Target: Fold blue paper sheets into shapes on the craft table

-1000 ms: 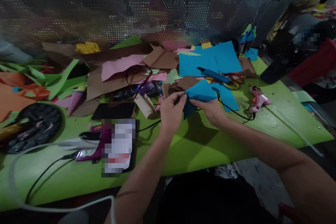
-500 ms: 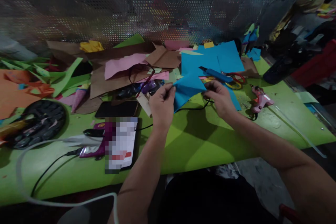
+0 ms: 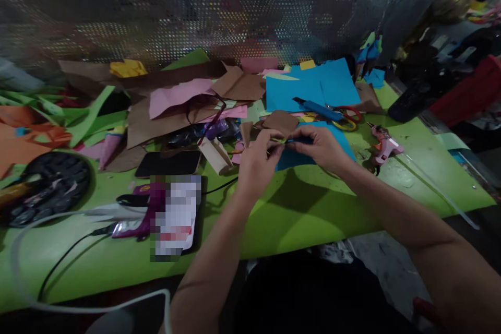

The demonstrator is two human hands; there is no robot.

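My left hand (image 3: 261, 159) is closed, thumb and fingers pinching the blue sheet (image 3: 296, 157) near its upper edge. My right hand (image 3: 323, 147) pinches the same edge from the other side, its fingertips close to the left ones. The sheet looks like thin craft paper or foam and is seen partly below the fingers; the hands cover much of its top. A brown rounded piece (image 3: 280, 120) lies just behind the fingertips. Another blue sheet (image 3: 341, 138) lies on the table beyond my right hand.
A blue cutter (image 3: 319, 109) and scissors (image 3: 349, 119) lie behind my right hand. A pink glue gun (image 3: 385, 148) is on the right. A dark phone (image 3: 168, 164) and purple glue gun (image 3: 135, 222) are on the left. Coloured scraps line the mesh wall (image 3: 250, 26).
The blue sheet has turned from facing me broadly to tilted and lower. My hands have come closer together, with the left one shifting right. The brown piece behind is now uncovered.
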